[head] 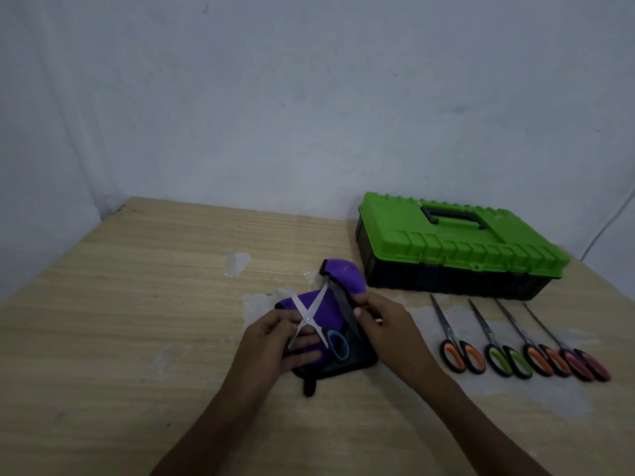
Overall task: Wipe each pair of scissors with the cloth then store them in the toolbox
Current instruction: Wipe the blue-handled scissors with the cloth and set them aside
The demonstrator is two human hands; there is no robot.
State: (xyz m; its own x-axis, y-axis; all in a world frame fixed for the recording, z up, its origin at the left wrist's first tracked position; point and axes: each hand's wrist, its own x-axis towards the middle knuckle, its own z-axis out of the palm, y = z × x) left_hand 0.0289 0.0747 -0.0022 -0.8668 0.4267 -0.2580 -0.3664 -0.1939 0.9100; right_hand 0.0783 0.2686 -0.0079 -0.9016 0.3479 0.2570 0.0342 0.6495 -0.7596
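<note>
My left hand (pixel 275 341) grips the blue-handled scissors (pixel 309 319) by one handle loop. The blades are spread in an X and point away from me over the purple cloth (pixel 343 273). My right hand (pixel 385 324) pinches the cloth's dark-trimmed edge between thumb and fingers, lifting that side into a fold beside the right blade, while the rest lies flat on the wooden worktop (pixel 137 304) under both hands. Just right of my right hand I count four more pairs in a row, blades pointing away: orange-handled scissors (pixel 454 356), green-handled scissors (pixel 496 359), a second orange pair (pixel 536 359) and pink-handled scissors (pixel 577 364). Beyond their tips, the toolbox (pixel 457 249) sits at the far right of the worktop with its green lid down, before a pale wall (pixel 275 97).
</note>
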